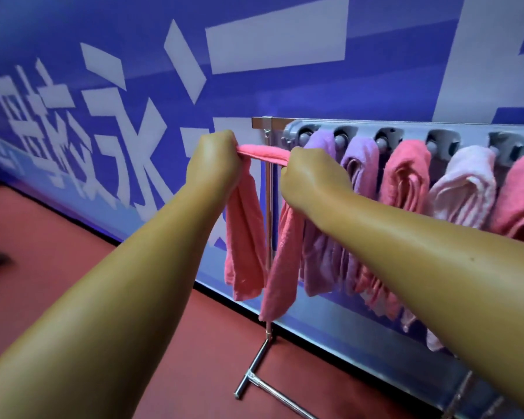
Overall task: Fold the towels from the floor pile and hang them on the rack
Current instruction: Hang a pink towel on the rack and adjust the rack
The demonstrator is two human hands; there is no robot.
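A pink towel [245, 237] is stretched between both my hands in front of the left end of the metal rack [262, 122]. My left hand [214, 160] grips its left part, and a folded length hangs down below that fist. My right hand [309, 176] grips the other part, whose end hangs down past the rack's upright post. The span between my fists is taut and bunched. Several folded towels hang on the rack to the right: two purple towels [321, 213], a pink one [406, 176], a pale pink one [463, 189] and another pink one at the frame's edge.
A blue wall with large white characters [109, 131] runs behind the rack. The rack's chrome foot [254, 370] sticks out over the red floor [43, 243]. Grey clips [387, 137] line the rack's top rail. A blurred dark shape lies at the far left.
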